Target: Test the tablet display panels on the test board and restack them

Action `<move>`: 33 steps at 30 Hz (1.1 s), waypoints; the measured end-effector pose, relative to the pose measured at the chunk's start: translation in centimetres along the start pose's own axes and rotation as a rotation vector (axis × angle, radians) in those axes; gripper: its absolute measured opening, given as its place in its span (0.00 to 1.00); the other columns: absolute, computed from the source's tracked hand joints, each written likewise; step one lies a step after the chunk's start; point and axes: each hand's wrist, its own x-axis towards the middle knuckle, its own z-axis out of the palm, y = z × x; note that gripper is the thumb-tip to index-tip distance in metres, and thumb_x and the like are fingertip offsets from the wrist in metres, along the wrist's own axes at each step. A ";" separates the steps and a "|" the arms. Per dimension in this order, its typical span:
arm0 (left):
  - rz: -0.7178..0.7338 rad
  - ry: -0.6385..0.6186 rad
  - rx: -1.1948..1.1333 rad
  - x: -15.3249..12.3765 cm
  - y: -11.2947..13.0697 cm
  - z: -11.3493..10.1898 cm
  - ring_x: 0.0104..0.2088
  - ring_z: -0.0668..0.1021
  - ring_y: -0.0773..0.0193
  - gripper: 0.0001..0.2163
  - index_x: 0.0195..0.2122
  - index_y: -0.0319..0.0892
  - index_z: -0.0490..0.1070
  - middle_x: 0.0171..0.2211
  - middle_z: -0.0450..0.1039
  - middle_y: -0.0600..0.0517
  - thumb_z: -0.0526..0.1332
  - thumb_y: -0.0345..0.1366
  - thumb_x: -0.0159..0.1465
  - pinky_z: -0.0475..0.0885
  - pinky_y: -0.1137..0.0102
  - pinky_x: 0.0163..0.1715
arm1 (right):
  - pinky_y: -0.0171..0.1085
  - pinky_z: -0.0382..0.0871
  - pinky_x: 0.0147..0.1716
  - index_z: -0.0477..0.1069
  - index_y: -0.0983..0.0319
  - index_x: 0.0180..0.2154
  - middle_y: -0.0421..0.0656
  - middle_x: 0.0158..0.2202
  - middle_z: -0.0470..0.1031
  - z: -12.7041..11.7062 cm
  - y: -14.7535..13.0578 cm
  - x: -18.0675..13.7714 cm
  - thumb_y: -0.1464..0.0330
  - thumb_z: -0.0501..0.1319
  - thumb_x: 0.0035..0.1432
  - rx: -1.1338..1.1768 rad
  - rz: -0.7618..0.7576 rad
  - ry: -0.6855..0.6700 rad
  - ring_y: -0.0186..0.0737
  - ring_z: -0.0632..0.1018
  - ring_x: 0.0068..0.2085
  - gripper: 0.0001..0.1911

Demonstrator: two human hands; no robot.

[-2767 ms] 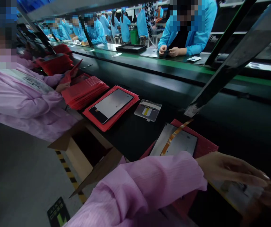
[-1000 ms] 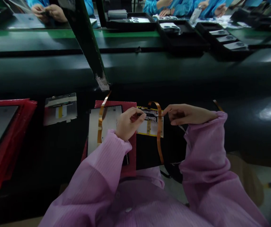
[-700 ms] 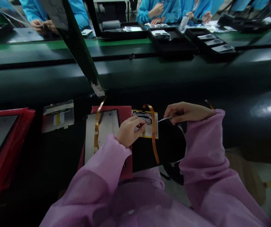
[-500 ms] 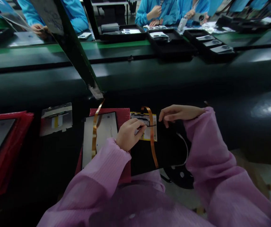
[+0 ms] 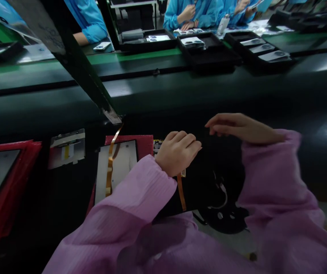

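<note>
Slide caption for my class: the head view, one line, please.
Left hand hiding most of a small board, right hand apart, gray panel on red wrap.

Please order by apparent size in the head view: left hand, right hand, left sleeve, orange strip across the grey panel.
Largest: left sleeve
Left hand and right hand: too alike to rank
Smallest: orange strip

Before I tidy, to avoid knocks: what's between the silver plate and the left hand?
In the head view, a grey panel on a red sheet, an orange strip over it.

2 ribbons [image 5: 110, 167]: copper-orange | panel [image 5: 123, 161]: pale grey, black-edged | wrapping [image 5: 146, 146]: red | sleeves [image 5: 134, 194]: pink
</note>
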 end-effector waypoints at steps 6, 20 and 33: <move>0.057 0.004 -0.037 1.7 0.5 0.3 0.33 0.76 0.65 0.07 0.34 0.42 0.73 0.33 0.77 0.55 0.58 0.32 0.69 0.68 0.67 0.39 | 0.46 0.74 0.44 0.65 0.54 0.57 0.46 0.48 0.74 3.1 -0.4 -8.9 0.48 0.65 0.56 -0.101 0.100 0.181 0.48 0.77 0.46 0.31; 0.196 0.028 -0.043 3.1 2.6 -3.3 0.32 0.76 0.64 0.07 0.33 0.41 0.72 0.33 0.77 0.53 0.58 0.32 0.69 0.69 0.67 0.37 | 0.43 0.74 0.41 0.66 0.59 0.44 0.42 0.34 0.77 15.7 1.8 -15.8 0.56 0.63 0.58 0.429 0.358 0.311 0.42 0.80 0.35 0.17; -0.387 0.188 -0.396 1.7 1.2 -3.6 0.32 0.76 0.68 0.05 0.31 0.41 0.75 0.30 0.76 0.54 0.62 0.30 0.64 0.72 0.72 0.37 | 0.34 0.73 0.31 0.76 0.64 0.39 0.44 0.31 0.80 7.1 -1.8 -12.0 0.61 0.73 0.51 0.538 0.193 0.391 0.35 0.78 0.29 0.17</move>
